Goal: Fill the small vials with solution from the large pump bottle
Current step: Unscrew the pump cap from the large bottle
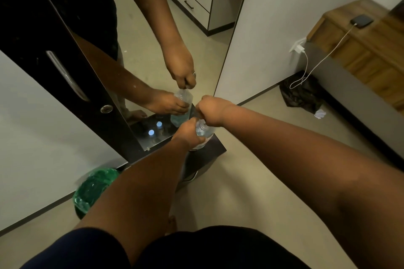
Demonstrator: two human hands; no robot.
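the large pump bottle [202, 131] stands on a small dark bench [216, 148] against a mirror [135, 54], clear-walled, with pale blue solution showing in its reflection. the left hand [188, 135] has its grip wrapped closed around the bottle's body. the right hand [211, 111] sits on top at the neck, its grip curled shut over the pump head, which is hidden under the fingers. two small vials with pale caps [151, 132] appear only in the mirror, standing just beside the bottle. a green plastic bag [91, 190] lies on the floor [251, 181] left of the bench. well apart on the right, a white charger cable [317, 65] runs up to a dark device on a wooden dresser [360, 46].
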